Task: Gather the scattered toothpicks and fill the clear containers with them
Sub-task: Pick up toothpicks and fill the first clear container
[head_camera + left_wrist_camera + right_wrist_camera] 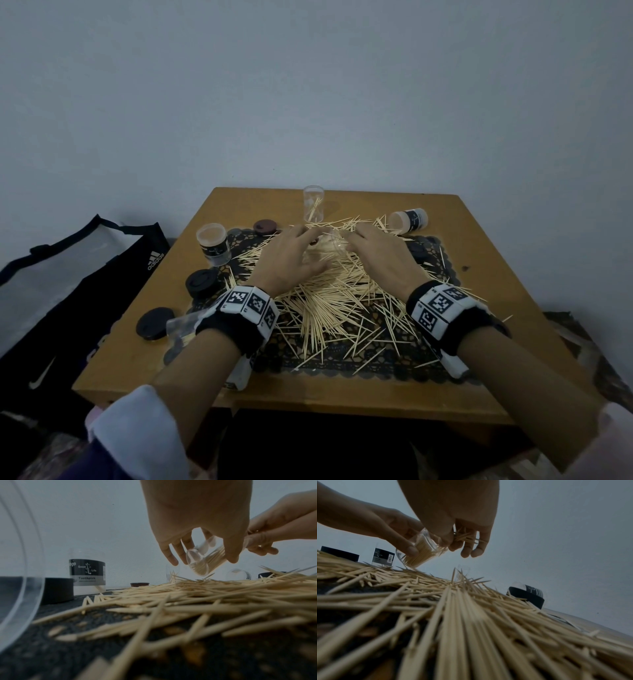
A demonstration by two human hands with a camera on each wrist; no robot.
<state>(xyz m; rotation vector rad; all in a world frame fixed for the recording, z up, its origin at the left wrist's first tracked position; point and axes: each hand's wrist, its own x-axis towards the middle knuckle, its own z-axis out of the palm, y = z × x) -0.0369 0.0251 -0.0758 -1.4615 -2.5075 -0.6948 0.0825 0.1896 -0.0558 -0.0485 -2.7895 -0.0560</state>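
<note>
Above the pile: tilted clear container [204, 561], partly filled
Left hand [197, 520]: fingers curled round it
Right hand [453, 513]: pinching a toothpick bundle [465, 536] at its mouth
Progress: early — most toothpicks [329, 301] scattered; other containers [314, 207] nearly bare

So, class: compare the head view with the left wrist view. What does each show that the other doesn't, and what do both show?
Head only: the whole table, three loose lids at its left, such as one, and both wristbands.

Left wrist only: the held jar part-filled and tilted, the right hand gripping a bundle, and the "Toothpick" label.

Both: the left hand, the toothpicks and the mat.
</note>
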